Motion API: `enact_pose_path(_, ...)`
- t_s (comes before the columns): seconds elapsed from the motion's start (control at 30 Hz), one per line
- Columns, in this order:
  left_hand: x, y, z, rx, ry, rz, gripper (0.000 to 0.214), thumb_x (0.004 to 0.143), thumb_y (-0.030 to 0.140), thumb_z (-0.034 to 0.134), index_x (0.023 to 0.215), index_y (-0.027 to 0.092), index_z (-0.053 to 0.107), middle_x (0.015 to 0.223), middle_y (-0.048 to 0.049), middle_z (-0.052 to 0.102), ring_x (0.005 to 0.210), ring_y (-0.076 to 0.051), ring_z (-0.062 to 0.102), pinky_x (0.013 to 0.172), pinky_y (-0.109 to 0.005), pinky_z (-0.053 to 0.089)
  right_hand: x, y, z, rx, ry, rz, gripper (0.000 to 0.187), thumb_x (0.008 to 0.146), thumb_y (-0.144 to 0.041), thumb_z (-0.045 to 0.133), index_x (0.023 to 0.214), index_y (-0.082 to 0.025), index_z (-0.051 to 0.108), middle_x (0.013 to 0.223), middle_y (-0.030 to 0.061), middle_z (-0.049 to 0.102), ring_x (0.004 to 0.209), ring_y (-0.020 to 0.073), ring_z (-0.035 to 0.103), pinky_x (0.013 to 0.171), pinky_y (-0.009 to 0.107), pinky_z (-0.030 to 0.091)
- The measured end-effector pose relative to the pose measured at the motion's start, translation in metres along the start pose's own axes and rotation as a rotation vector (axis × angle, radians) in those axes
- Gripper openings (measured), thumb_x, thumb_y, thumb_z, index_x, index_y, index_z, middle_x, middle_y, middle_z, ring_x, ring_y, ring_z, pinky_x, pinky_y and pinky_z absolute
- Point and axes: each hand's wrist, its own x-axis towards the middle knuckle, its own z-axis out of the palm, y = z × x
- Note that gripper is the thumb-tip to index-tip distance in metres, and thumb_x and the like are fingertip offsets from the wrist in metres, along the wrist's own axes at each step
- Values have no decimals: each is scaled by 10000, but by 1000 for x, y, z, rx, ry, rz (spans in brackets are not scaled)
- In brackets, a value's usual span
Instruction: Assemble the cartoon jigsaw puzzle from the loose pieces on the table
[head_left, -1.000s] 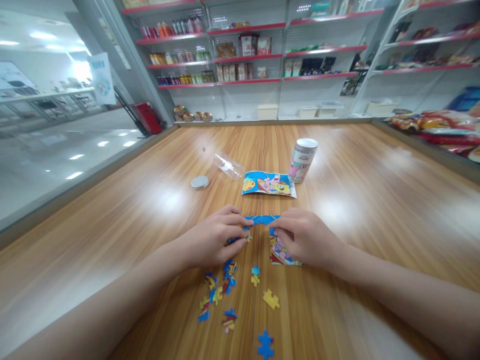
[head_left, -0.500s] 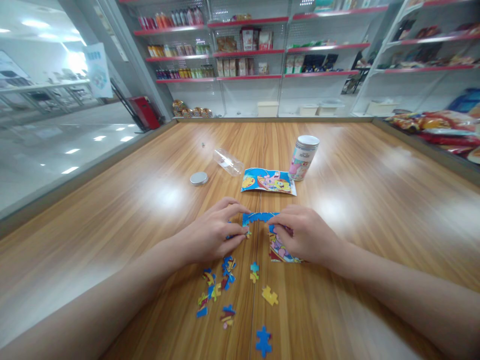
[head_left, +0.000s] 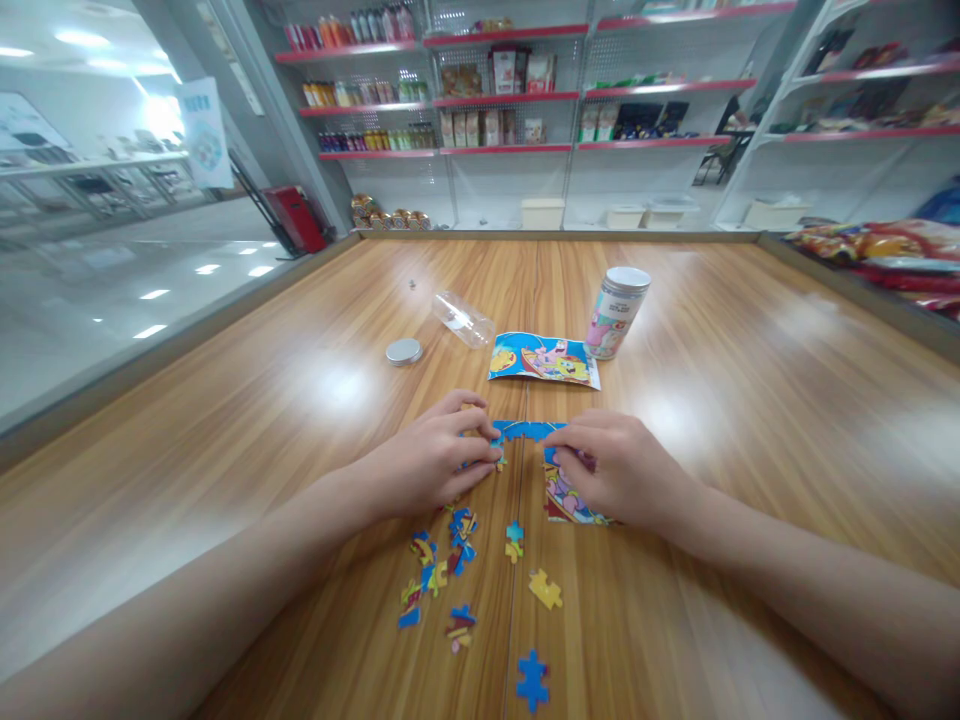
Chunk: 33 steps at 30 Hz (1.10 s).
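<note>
A partly joined jigsaw puzzle (head_left: pixel 527 431) lies on the table, with a blue top strip and a pink-and-purple cartoon section on the right. My left hand (head_left: pixel 442 450) is at its left edge, thumb and fingertips closed on a small puzzle piece (head_left: pixel 500 460) beside the strip. My right hand (head_left: pixel 619 460) covers much of the right section, its thumb and index finger pinched at the puzzle's inner edge. Whatever lies beneath that palm is hidden. Nearer me are a loose blue piece (head_left: pixel 532 680), a yellow piece (head_left: pixel 545 589) and a blue-and-yellow piece (head_left: pixel 514 540).
A pile of loose pieces (head_left: pixel 435 575) sits front left. Beyond the puzzle lie a cartoon picture sheet (head_left: pixel 544 360), a clear plastic jar (head_left: pixel 463 320) on its side and a silver lid (head_left: pixel 404 351). A printed can (head_left: pixel 616 312) stands upright at the sheet's right.
My left index finger has drawn in from the puzzle's top left corner towards the thumb. My right hand stays nearly in place. The whole view has shifted slightly.
</note>
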Motion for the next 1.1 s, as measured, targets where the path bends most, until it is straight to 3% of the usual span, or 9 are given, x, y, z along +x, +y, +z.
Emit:
enact_pose_path(0.2, 2, 1, 0, 7, -7, 1, 195, 932, 224, 593, 1077, 197, 720, 1063, -100, 685, 1197, -261, 527, 1031, -473, 477, -2, 1, -1, -26, 2, -3, 204, 849, -114, 573, 920, -170, 756, 727, 44, 688, 675, 159, 603, 638, 275, 437)
enact_pose_path(0.33, -1, -1, -17, 124, -33, 48, 291, 936, 173, 562, 1206, 216, 661, 1140, -90, 693, 1259, -287, 482, 1065, -506, 429, -2, 1, -2, -35, 4, -8, 202, 851, -123, 570, 921, -171, 754, 733, 49, 699, 678, 165, 611, 640, 279, 448)
enact_pose_path(0.4, -3, -4, -30, 196, -17, 31, 276, 931, 145, 559, 1167, 231, 673, 1186, -76, 680, 1268, -299, 459, 1054, -504, 417, -3, 1, -2, -29, -2, -2, 200, 852, -128, 570, 922, -172, 752, 746, 50, 707, 685, 165, 618, 647, 280, 456)
enact_pose_path(0.5, -7, -8, -43, 220, -35, -19, 158, 946, 212, 578, 1037, 222, 707, 1090, -69, 681, 1126, -260, 520, 1004, -444, 436, -3, 1, -2, -21, -15, -2, 201, 853, -130, 569, 924, -170, 752, 755, 50, 712, 700, 172, 626, 659, 287, 462)
enact_pose_path(0.6, -10, -13, -38, 192, -147, -84, 177, 929, 340, 631, 1007, 202, 710, 1017, -77, 658, 1016, -242, 547, 930, -411, 467, -3, 1, -2, -23, -19, -3, 196, 857, -135, 567, 915, -165, 752, 742, 48, 705, 696, 174, 622, 658, 293, 458)
enact_pose_path(0.7, -10, -15, -27, 113, -226, -158, 215, 936, 355, 622, 1018, 172, 700, 1005, -86, 627, 973, -220, 567, 877, -367, 488, -3, 2, -2, -31, -15, 1, 195, 862, -140, 563, 912, -166, 749, 736, 45, 697, 686, 169, 615, 649, 290, 449)
enact_pose_path(0.87, -9, -15, -21, 60, -227, -208, 207, 949, 337, 605, 1023, 162, 688, 986, -80, 611, 960, -211, 574, 861, -348, 481, -6, 3, -3, -26, -26, -11, 198, 872, -145, 561, 936, -167, 747, 741, 45, 690, 693, 167, 615, 649, 288, 446)
enact_pose_path(1.0, -10, -15, -23, 59, -257, -190, 224, 999, 232, 483, 962, 158, 691, 907, -73, 618, 894, -191, 578, 818, -328, 469, -6, 2, -3, -20, -22, -16, 198, 875, -136, 558, 937, -165, 744, 756, 46, 699, 697, 164, 621, 656, 285, 449)
enact_pose_path(1.1, -11, -17, -24, 58, -285, -215, 195, 987, 229, 505, 957, 155, 684, 876, -70, 630, 891, -196, 586, 807, -326, 462, -5, 2, -2, -4, -12, -27, 187, 872, -132, 562, 920, -160, 741, 757, 46, 704, 691, 161, 626, 650, 278, 449)
